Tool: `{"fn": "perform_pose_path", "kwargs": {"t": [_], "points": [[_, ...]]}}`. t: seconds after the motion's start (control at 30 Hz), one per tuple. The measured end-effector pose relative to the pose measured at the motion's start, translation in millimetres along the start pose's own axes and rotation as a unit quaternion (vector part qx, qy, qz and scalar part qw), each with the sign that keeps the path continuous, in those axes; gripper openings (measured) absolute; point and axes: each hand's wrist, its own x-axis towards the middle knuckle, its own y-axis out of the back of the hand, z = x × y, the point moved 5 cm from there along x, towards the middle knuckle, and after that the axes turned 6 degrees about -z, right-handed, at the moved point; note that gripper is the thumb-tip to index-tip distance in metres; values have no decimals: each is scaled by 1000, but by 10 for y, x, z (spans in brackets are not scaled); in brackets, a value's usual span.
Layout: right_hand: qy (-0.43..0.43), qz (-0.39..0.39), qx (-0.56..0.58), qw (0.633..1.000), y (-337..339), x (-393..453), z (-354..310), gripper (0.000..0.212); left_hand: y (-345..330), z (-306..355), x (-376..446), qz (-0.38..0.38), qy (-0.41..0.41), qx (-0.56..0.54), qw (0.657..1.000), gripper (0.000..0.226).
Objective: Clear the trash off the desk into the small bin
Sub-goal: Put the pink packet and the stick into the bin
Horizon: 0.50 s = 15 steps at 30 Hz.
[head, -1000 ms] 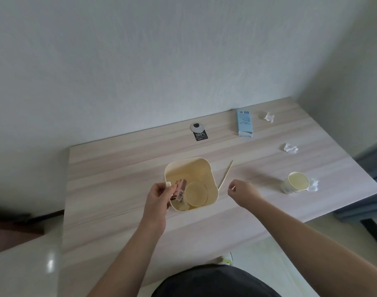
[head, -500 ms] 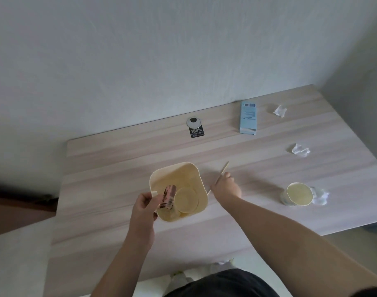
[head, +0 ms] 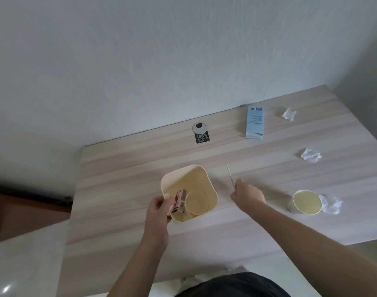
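The small cream bin stands on the wooden desk. Inside it lie a round paper cup and a pink wrapper. My left hand grips the bin's near left rim. My right hand, just right of the bin, pinches the lower end of a thin wooden stick, which points up and away from me. Other trash lies on the right side of the desk: a paper cup on its side, a crumpled tissue touching it, and two more tissues.
A light blue carton lies flat near the back wall. A cable grommet with a black sticker sits at the back edge. The desk's right corner meets a side wall. Pale floor shows left of and below the desk.
My right hand moved to the stick beside the bin, closed on it and lifted its far end off the desk. My left hand stayed on the bin's rim.
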Motion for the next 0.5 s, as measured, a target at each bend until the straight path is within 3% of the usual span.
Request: {"fn": "perform_pose_path", "kwargs": {"t": [0.13, 0.3, 0.4, 0.5], "points": [[50, 51, 127, 989, 309, -186, -2, 10, -140, -20, -21, -14, 4, 14, 1000, 8], [127, 97, 309, 938, 787, -535, -137, 5, -277, -18, -43, -36, 1, 33, 999, 15], [193, 116, 303, 926, 1047, -823, -274, 3, -335, -13, -71, -47, 0, 33, 998, 16], [262, 108, 177, 943, 1228, -1165, -442, 4, -371, 22, -117, -70, 1, 42, 997, 24]]}}
